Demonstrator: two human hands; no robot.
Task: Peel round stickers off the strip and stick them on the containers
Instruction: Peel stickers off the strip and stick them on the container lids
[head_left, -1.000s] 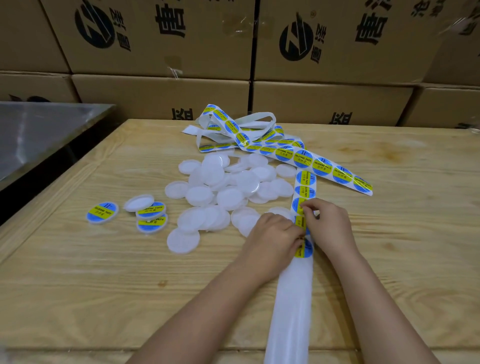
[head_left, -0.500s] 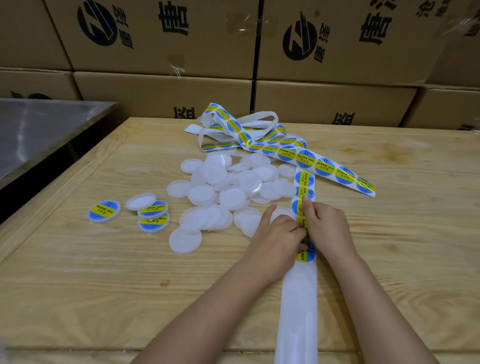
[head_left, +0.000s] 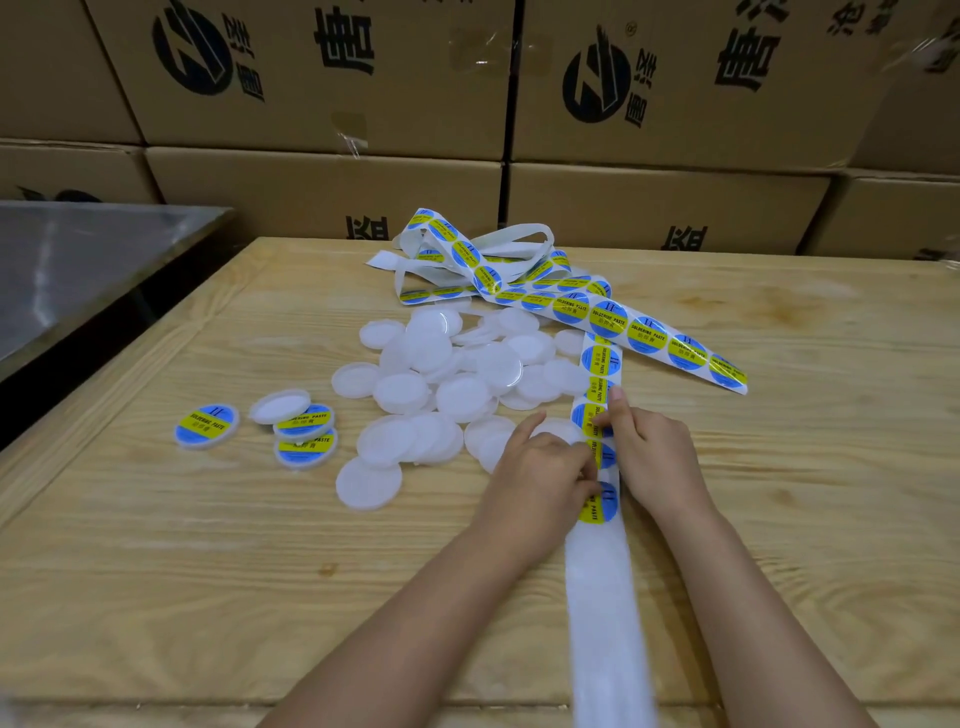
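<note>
A long white backing strip (head_left: 605, 597) with round blue-and-yellow stickers (head_left: 602, 358) runs from a tangle at the back of the wooden table (head_left: 156, 571) toward me. My left hand (head_left: 537, 478) pinches the left edge of the strip at a sticker. My right hand (head_left: 649, 457) holds the strip from the right, its forefinger lying along it. A pile of white round containers (head_left: 457, 384) lies left of the strip. Three labelled containers (head_left: 207, 427) sit further left, beside one bare one.
Stacked cardboard boxes (head_left: 322, 78) wall off the back of the table. A steel surface (head_left: 78, 265) stands to the left, across a dark gap. The tangled strip (head_left: 478, 260) lies at the table's back middle.
Both hands stay on the strip at about the same spot; the left forefinger has stretched out over the containers. The peeled end of the strip has swung slightly right.
</note>
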